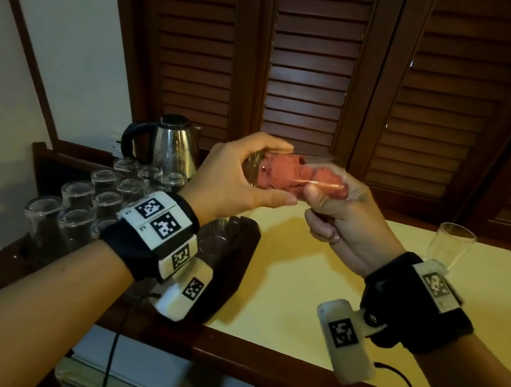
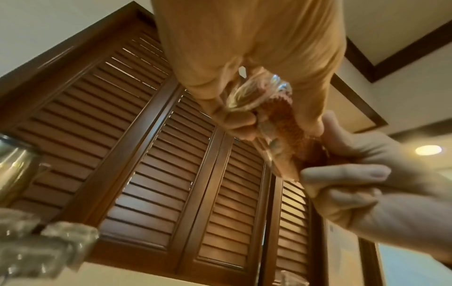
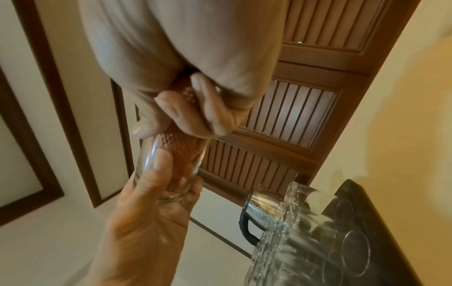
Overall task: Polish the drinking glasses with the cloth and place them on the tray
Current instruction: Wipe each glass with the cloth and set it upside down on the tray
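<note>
My left hand grips a clear drinking glass lying sideways above the table, thumb below and fingers over the top. A red cloth is stuffed inside it. My right hand grips the end of the cloth at the glass's mouth. In the left wrist view the glass and cloth sit between my left hand's fingers, with the right hand beyond. The right wrist view shows the right hand's fingers curled on the cloth inside the glass.
A dark tray at the left holds several upside-down glasses. A steel kettle stands behind them. One upright glass stands at the right on the yellow tabletop. Louvred wooden doors close off the back.
</note>
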Action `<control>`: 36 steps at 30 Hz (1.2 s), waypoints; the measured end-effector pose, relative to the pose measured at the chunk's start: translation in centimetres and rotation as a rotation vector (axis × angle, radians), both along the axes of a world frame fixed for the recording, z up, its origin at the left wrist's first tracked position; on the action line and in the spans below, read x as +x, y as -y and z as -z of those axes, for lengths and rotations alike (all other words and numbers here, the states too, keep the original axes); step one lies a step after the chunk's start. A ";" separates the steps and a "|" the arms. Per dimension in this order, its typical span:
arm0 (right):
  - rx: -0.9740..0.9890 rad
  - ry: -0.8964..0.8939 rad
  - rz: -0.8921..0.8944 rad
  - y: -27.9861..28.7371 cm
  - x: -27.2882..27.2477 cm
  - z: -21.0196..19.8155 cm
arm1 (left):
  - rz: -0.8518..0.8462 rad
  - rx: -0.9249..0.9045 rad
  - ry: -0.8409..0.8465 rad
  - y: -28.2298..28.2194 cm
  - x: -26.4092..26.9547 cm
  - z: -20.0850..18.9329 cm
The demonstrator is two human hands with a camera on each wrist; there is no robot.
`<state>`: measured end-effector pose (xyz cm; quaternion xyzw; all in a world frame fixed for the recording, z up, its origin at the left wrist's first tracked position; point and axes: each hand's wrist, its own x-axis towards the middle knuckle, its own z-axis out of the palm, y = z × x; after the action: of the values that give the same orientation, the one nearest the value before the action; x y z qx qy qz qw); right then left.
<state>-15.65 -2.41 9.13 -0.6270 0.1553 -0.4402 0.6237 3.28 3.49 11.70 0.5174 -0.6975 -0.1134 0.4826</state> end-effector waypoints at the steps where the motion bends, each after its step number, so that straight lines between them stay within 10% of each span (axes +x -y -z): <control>1: -0.025 0.005 0.033 0.1 0.1 0.1 | 0.004 0.019 -0.021 0.0 -0.1 0.0; 7: -0.244 -0.082 0.205 0.4 0.5 -0.2 | 0.197 0.376 -0.644 -0.4 -0.6 -0.6; 14: 0.055 0.013 0.007 0.0 0.6 0.4 | 0.098 -0.034 -0.002 -0.6 0.4 0.2; 21: -0.247 -0.115 0.127 1.2 0.6 0.2 | 0.171 0.419 -0.641 -0.1 -0.4 1.0; 27: 0.084 -0.036 -0.022 0.5 1.0 0.6 | 0.001 -0.006 0.014 0.1 0.7 1.0; 29: 0.043 -0.003 0.045 0.6 1.4 0.6 | -0.023 0.063 -0.028 0.5 0.6 0.9; 33: -0.286 -0.065 0.198 1.3 1.3 0.1 | 0.164 0.476 -0.626 0.1 -0.1 -0.3; 36: -0.196 -0.073 0.112 1.2 1.4 -0.1 | 0.106 0.287 -0.518 0.2 0.3 -0.4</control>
<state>-14.21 -3.59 9.23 -0.6909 0.1690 -0.4645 0.5277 3.61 3.34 12.06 0.4970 -0.5543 -0.3639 0.5597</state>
